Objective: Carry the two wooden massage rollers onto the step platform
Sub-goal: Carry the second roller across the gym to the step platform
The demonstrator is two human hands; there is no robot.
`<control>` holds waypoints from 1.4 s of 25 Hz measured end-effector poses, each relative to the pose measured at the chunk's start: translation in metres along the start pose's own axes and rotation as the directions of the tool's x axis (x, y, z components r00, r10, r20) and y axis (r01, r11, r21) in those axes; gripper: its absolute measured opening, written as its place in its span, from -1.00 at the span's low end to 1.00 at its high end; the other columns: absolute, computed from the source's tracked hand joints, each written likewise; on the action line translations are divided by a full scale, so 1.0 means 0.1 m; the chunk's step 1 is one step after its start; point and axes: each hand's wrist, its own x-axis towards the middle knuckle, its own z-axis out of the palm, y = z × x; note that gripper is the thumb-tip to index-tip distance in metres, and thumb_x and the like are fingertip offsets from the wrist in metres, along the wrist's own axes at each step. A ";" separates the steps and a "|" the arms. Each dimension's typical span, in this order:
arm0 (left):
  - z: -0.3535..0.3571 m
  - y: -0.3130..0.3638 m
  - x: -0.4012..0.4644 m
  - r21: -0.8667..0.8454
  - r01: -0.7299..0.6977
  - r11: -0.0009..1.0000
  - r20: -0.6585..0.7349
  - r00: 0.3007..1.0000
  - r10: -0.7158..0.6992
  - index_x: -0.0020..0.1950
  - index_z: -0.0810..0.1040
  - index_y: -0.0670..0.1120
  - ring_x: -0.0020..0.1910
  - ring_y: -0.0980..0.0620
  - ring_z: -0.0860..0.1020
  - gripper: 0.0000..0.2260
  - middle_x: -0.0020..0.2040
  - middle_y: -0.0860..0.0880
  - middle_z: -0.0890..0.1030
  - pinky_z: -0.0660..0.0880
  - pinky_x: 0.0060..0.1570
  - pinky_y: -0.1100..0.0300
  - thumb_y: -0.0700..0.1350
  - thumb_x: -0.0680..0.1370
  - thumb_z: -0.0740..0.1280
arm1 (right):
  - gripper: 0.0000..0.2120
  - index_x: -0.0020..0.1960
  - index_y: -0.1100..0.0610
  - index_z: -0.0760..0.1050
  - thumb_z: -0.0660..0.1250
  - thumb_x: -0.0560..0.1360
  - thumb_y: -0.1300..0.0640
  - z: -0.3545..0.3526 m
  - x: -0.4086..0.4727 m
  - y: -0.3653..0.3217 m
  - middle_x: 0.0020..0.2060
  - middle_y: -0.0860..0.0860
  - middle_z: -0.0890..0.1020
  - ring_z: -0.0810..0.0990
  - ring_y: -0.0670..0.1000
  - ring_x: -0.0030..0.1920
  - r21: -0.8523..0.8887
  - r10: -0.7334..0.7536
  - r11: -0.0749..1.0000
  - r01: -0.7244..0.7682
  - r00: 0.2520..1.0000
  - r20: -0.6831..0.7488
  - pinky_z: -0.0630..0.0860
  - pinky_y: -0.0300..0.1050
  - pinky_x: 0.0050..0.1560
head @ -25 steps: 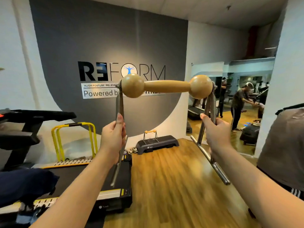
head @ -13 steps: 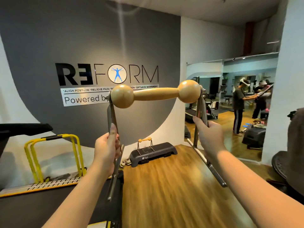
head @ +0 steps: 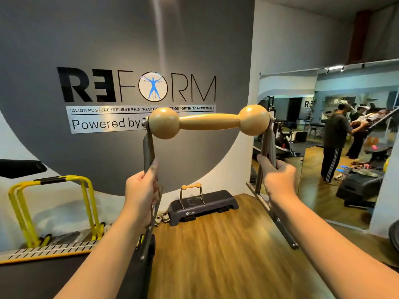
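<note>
- The wooden massage roller (head: 209, 121) in hand is held up at chest height, level, on its grey metal stand (head: 148, 152), well short of the step platform (head: 218, 200).
- The left hand (head: 140, 192) has its fingers clamped round the stand's left leg; the right hand (head: 278, 182) grips the right leg the same way.
- A second roller (head: 191, 187) already stands on the platform's left part — so by my reading half the task is done.
- Left to do: cross the wooden floor (head: 216, 244) and set this roller down on the bare right part.
- A yellow frame (head: 51, 206) stands off to the left, and a wall mirror (head: 345, 137) to the right.
</note>
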 end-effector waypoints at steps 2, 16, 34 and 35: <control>0.15 -0.22 0.43 -0.014 0.014 1.000 0.012 1.000 -0.013 -0.37 0.43 -0.03 -0.52 0.08 0.25 -0.56 -0.50 0.04 0.33 0.21 -0.54 0.19 0.22 0.57 0.38 | -0.65 -0.31 0.08 0.51 0.48 0.47 -0.14 0.26 0.34 0.21 -0.54 -0.11 0.35 0.32 -0.10 -0.54 -0.009 0.022 1.000 -0.022 1.000 -0.013 0.26 -0.28 -0.61; 1.14 -1.65 4.00 -0.036 0.208 0.977 0.211 0.958 -0.196 -0.37 0.36 -0.01 -0.53 0.07 0.12 -0.37 -0.46 0.03 0.21 0.10 -0.58 0.20 0.50 0.55 0.01 | -0.64 -0.23 0.20 0.42 0.37 0.62 -0.01 2.31 2.84 1.73 -0.40 0.06 0.33 0.32 -0.15 -0.51 0.006 0.024 1.000 -0.023 0.993 -0.119 0.30 -0.40 -0.60; 3.17 -3.59 7.49 -0.087 0.199 0.976 0.079 0.978 -0.192 -0.43 0.36 -0.02 -0.55 0.04 0.15 -0.42 -0.50 0.00 0.24 0.13 -0.50 0.13 0.31 0.66 0.08 | -0.60 -0.28 0.23 0.41 0.34 0.64 0.03 4.09 6.78 3.66 -0.41 0.12 0.37 0.41 -0.20 -0.56 -0.007 -0.003 1.000 0.004 0.998 0.062 0.37 -0.39 -0.54; 3.24 -3.70 7.68 -0.085 0.203 0.975 0.071 0.978 -0.197 -0.43 0.35 -0.03 -0.54 0.05 0.15 -0.43 -0.50 0.00 0.24 0.12 -0.50 0.13 0.29 0.66 0.09 | -0.59 -0.30 0.20 0.40 0.35 0.64 0.00 4.22 6.97 3.80 -0.42 0.10 0.36 0.38 -0.17 -0.53 -0.022 -0.012 1.000 0.013 0.998 0.058 0.38 -0.29 -0.50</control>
